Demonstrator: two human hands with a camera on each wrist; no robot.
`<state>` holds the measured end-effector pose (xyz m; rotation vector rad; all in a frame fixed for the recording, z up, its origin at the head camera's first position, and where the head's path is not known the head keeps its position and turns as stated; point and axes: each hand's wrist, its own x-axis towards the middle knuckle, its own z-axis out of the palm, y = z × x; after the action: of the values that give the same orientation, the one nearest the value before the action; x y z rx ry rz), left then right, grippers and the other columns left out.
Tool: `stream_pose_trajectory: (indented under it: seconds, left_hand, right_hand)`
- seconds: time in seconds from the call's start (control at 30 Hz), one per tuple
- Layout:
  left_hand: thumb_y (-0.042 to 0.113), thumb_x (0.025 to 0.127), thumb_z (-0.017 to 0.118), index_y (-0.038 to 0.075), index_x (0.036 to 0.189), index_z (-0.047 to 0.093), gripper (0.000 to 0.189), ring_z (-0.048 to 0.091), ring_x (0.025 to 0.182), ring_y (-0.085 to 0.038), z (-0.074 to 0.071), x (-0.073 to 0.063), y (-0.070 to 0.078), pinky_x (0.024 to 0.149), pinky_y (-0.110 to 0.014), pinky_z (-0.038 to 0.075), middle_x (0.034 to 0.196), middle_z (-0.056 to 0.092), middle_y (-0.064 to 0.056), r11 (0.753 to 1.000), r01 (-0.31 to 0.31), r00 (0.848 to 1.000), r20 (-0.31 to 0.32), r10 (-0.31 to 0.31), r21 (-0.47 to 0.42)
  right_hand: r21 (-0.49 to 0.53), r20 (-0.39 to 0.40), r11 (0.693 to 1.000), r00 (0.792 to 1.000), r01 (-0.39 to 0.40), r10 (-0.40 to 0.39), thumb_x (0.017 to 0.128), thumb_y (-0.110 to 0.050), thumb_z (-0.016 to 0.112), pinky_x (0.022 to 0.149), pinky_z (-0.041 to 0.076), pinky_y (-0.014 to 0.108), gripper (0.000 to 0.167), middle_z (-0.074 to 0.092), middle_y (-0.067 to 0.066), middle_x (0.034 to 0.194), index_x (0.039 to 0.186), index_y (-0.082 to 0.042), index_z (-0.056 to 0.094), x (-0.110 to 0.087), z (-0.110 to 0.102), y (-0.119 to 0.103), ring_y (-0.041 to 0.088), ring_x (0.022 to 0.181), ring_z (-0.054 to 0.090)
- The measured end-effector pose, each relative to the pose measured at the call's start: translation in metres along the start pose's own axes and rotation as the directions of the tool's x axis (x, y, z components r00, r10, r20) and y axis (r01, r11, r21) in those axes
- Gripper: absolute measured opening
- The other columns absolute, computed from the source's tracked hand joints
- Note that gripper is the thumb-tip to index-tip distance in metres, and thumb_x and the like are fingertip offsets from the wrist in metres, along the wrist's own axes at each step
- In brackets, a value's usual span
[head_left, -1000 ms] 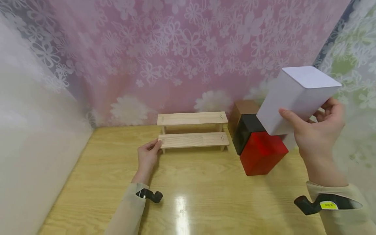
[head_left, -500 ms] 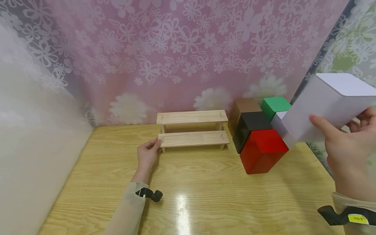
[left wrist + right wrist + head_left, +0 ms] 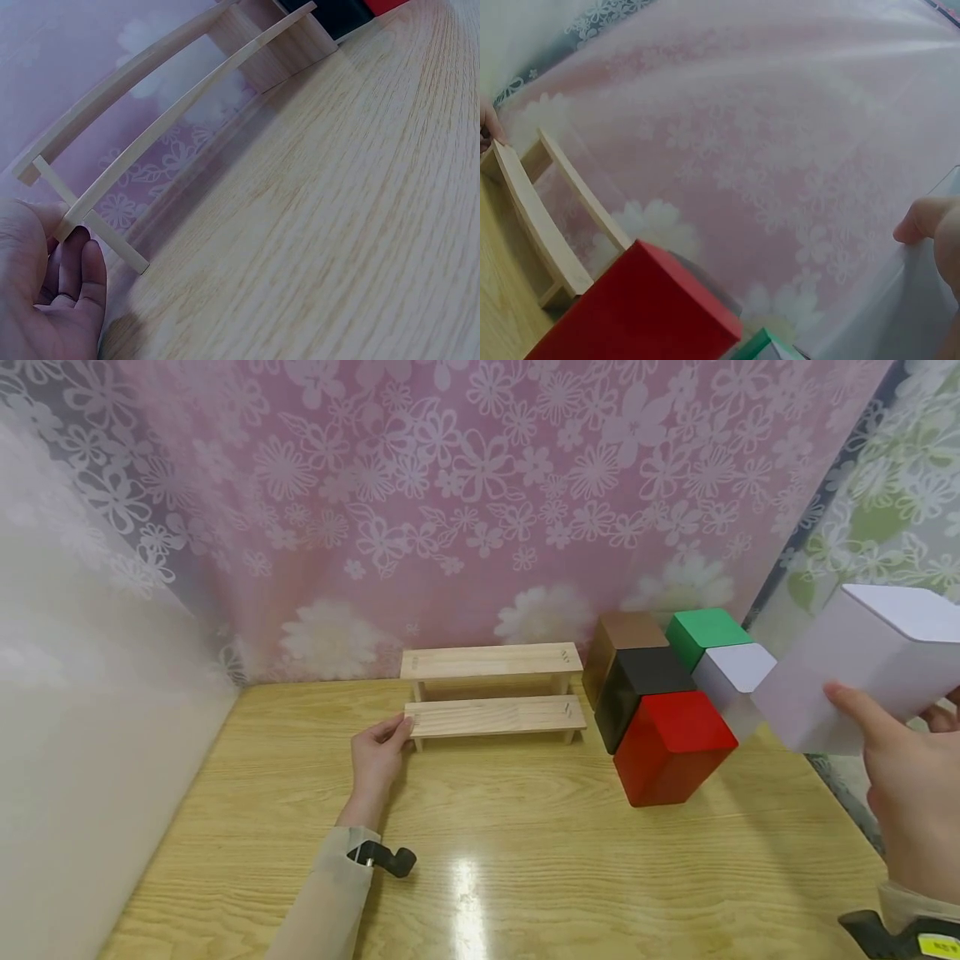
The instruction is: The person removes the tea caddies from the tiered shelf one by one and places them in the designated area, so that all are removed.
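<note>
A pale wooden two-step rack [image 3: 495, 717] stands against the back curtain. My left hand [image 3: 377, 756] pinches the left end of its lower step, thumb on top; the left wrist view shows curled fingers [image 3: 91, 274] under the board's end. Over at the right, my right hand [image 3: 911, 785] grips a white box [image 3: 855, 672], tilted and raised above the table, its right part cut off by the frame edge. Left of that box a red box [image 3: 671, 756], a black box [image 3: 645, 681], a brown box [image 3: 626, 631], a green box [image 3: 705, 631] and a second white box [image 3: 738, 668] stand clustered.
The wood-grain table [image 3: 525, 852] ends at a right edge beneath the held box. A pink flowered curtain [image 3: 450, 510] hangs behind the rack, and a pale wall [image 3: 82, 693] borders the left side.
My right hand has carried the white box to the right and somewhat lower, uncovering the green box and the second white box. The left hand stays at the rack's end.
</note>
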<state>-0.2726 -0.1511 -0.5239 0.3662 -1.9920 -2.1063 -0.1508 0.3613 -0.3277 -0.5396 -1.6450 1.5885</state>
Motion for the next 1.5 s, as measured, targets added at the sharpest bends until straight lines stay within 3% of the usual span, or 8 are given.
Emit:
stream_pose_trajectory:
  seconds: [0.13, 0.23, 0.33, 0.6, 0.73, 0.9, 1.17, 1.5]
  left_hand:
    - [0.011, 0.098, 0.08, -0.005, 0.123, 0.076, 0.031, 0.073, 0.089, -0.014, 0.0, 0.001, 0.001, 0.078, -0.026, 0.064, 0.12, 0.072, -0.023, 1.0, -0.002, 1.0, -0.003, 0.002, -0.008]
    - [0.012, 0.098, 0.08, -0.005, 0.123, 0.076, 0.03, 0.072, 0.088, -0.014, 0.001, 0.001, 0.001, 0.076, -0.025, 0.064, 0.119, 0.073, -0.024, 1.0, 0.0, 1.0, -0.005, 0.0, -0.005]
    - [0.012, 0.098, 0.08, -0.004, 0.123, 0.076, 0.03, 0.072, 0.089, -0.014, 0.002, 0.002, 0.002, 0.077, -0.025, 0.064, 0.119, 0.072, -0.024, 1.0, 0.003, 1.0, -0.004, -0.003, -0.001]
    - [0.016, 0.098, 0.08, -0.003, 0.123, 0.076, 0.032, 0.073, 0.089, -0.017, -0.001, 0.005, 0.003, 0.077, -0.026, 0.064, 0.119, 0.072, -0.025, 1.0, 0.0, 1.0, 0.0, 0.0, 0.009]
    - [0.013, 0.098, 0.08, -0.005, 0.123, 0.075, 0.032, 0.073, 0.086, -0.014, -0.004, 0.002, 0.005, 0.075, -0.024, 0.064, 0.119, 0.072, -0.025, 1.0, 0.004, 1.0, 0.008, -0.004, 0.005]
    - [0.012, 0.098, 0.08, -0.005, 0.122, 0.076, 0.03, 0.072, 0.087, -0.013, -0.007, -0.002, 0.005, 0.075, -0.024, 0.064, 0.118, 0.073, -0.023, 1.0, 0.0, 1.0, 0.017, -0.001, 0.019]
    - [0.012, 0.098, 0.08, -0.004, 0.122, 0.076, 0.03, 0.072, 0.089, -0.014, -0.008, -0.003, 0.003, 0.075, -0.024, 0.064, 0.119, 0.072, -0.024, 1.0, -0.001, 1.0, 0.026, 0.0, 0.012]
    - [0.012, 0.098, 0.08, -0.005, 0.123, 0.076, 0.03, 0.073, 0.088, -0.015, -0.007, -0.001, 0.002, 0.074, -0.024, 0.063, 0.118, 0.073, -0.024, 1.0, -0.011, 1.0, 0.016, 0.011, 0.013]
  right_hand:
    - [-0.033, -0.008, 0.999, 1.0, -0.01, 0.01, 0.08, 0.019, 0.08, 0.119, 0.037, 0.031, 0.093, 0.045, -0.007, 0.145, 0.153, -0.024, 0.044, 0.0, -0.008, 0.011, 0.007, 0.127, 0.048]
    - [0.026, -0.003, 0.998, 0.999, -0.053, 0.053, 0.077, 0.022, 0.082, 0.098, 0.05, 0.017, 0.092, 0.048, -0.007, 0.142, 0.15, -0.023, 0.048, 0.001, -0.017, 0.021, 0.006, 0.125, 0.052]
    - [0.088, 0.007, 0.994, 0.998, -0.062, 0.061, 0.071, 0.026, 0.083, 0.078, 0.05, 0.004, 0.091, 0.054, -0.005, 0.138, 0.144, -0.018, 0.053, 0.002, -0.026, 0.035, 0.008, 0.12, 0.057]
    - [0.13, 0.036, 0.989, 0.997, -0.07, 0.066, 0.066, 0.03, 0.084, 0.077, 0.054, 0.009, 0.09, 0.056, 0.001, 0.136, 0.142, -0.01, 0.056, -0.002, -0.039, 0.077, 0.011, 0.113, 0.06]
    - [0.171, 0.06, 0.985, 0.998, -0.024, 0.014, 0.062, 0.033, 0.084, 0.078, 0.058, 0.013, 0.087, 0.06, 0.008, 0.131, 0.138, -0.004, 0.06, -0.009, -0.044, 0.098, 0.015, 0.105, 0.065]
    - [0.107, 0.105, 0.993, 0.994, -0.051, 0.039, 0.064, 0.031, 0.084, 0.083, 0.055, 0.01, 0.095, 0.057, 0.005, 0.135, 0.145, -0.009, 0.054, -0.021, -0.049, 0.116, 0.014, 0.111, 0.063]
    - [0.108, 0.088, 0.991, 0.993, -0.084, 0.074, 0.065, 0.03, 0.085, 0.084, 0.054, 0.008, 0.097, 0.057, 0.004, 0.136, 0.146, -0.012, 0.049, -0.03, -0.05, 0.141, 0.014, 0.114, 0.061]
    - [0.108, 0.115, 0.994, 0.993, -0.017, 0.005, 0.066, 0.031, 0.083, 0.086, 0.052, 0.01, 0.106, 0.052, 0.005, 0.143, 0.151, -0.015, 0.04, -0.038, -0.047, 0.161, 0.016, 0.118, 0.056]
